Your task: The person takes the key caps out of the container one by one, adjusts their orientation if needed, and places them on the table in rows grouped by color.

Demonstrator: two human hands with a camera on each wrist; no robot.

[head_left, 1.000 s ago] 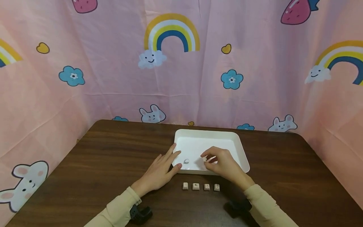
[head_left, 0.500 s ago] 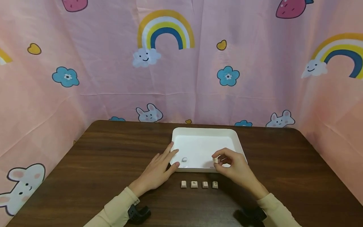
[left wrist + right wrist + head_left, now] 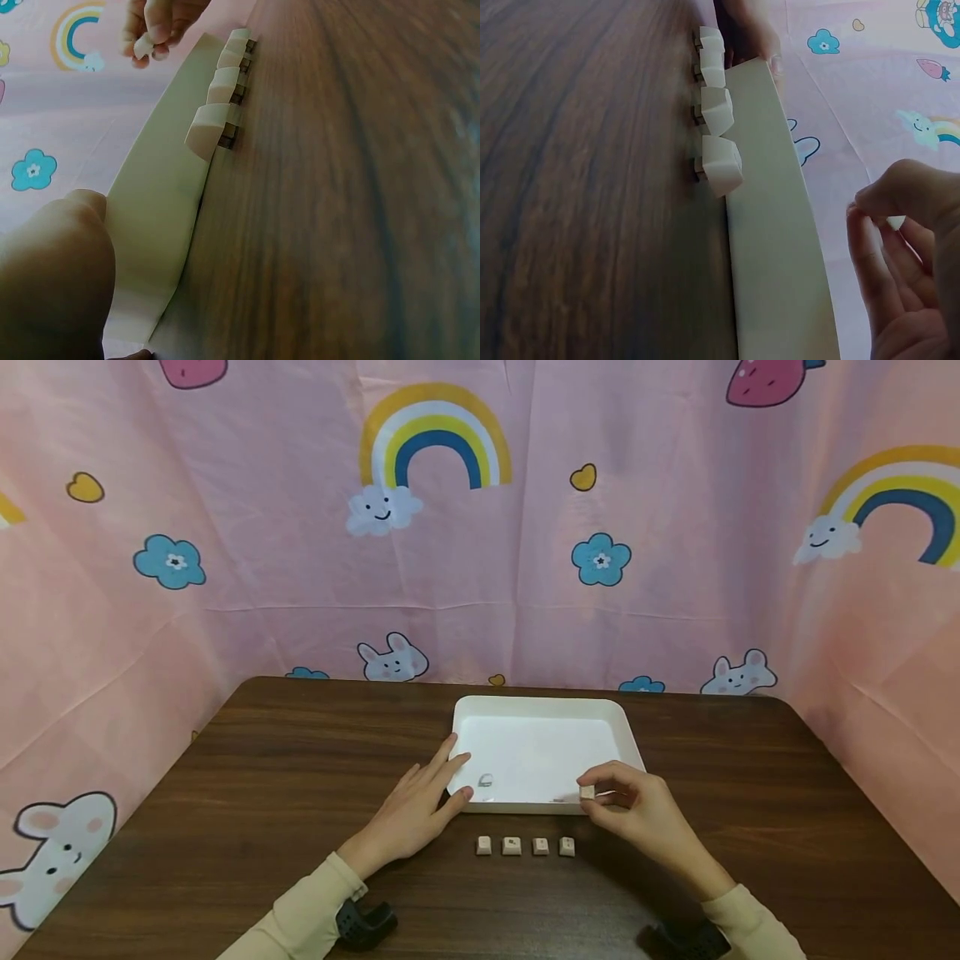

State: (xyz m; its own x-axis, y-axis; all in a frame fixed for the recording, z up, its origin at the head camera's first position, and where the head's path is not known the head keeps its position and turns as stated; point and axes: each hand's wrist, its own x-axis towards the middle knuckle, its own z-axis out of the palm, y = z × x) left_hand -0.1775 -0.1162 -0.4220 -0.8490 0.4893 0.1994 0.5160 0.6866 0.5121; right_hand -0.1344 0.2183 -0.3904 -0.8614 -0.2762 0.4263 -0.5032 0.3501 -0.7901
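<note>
"What does your right hand have?"

"My right hand (image 3: 630,802) pinches a single keycap (image 3: 587,792), pale and small. The thumb and fingertips are closed in to its width, the other fingers bent behind."

"Where is that keycap, exactly?"

"In the air, above the near edge of the white tray (image 3: 540,807), toward its near right corner. My left wrist view shows it lifted clear of the tray's wall."

"And the left one?"

"My left hand (image 3: 416,814) is spread wide, fingers nearly straight, and grasps nothing. Its fingertips rest along the tray's left edge, with the thumb at the near left corner."

"Where does the tray sit?"

"On the dark wooden surface (image 3: 337,735), around the middle of its far edge and just inside it. In the tray, by the near left corner, lies a little clear-looking piece (image 3: 486,781); it's too small for me to say what it is."

"Anything in front?"

"Four keycaps (image 3: 512,846) in a row on the surface, following the tray's near edge, apart from it and from each other. I see dark marks on top, too tiny to read. Beyond the surface's far edge hangs a pink curtain (image 3: 300,527) with rainbows and rabbits."
</note>
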